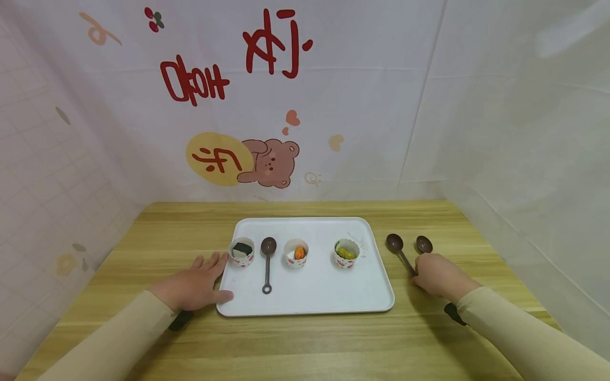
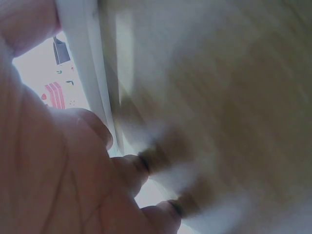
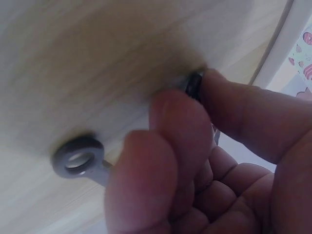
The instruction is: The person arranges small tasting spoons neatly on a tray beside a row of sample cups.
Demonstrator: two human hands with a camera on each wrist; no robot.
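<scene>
My left hand (image 1: 197,283) rests at the left edge of a white tray (image 1: 324,301), thumb over the rim and fingers spread alongside. Next to its fingertips stands a paper cup (image 1: 242,259) holding a dark-and-white piece. Right of the tray, my right hand (image 1: 440,275) pinches the handle end of a brown spoon (image 1: 394,243) between thumb and index finger; the dark ring end (image 3: 194,85) shows there in the right wrist view. A second brown spoon (image 1: 423,244) lies beyond that hand, its handle partly hidden, with its ring end (image 3: 73,158) on the table.
On the tray lie another brown spoon (image 1: 268,264), a paper cup (image 1: 290,259) with an orange piece and a paper cup (image 1: 345,262) with yellow-green food. The wooden table (image 1: 286,349) is bounded by a printed white cloth (image 1: 362,106) at the back and sides.
</scene>
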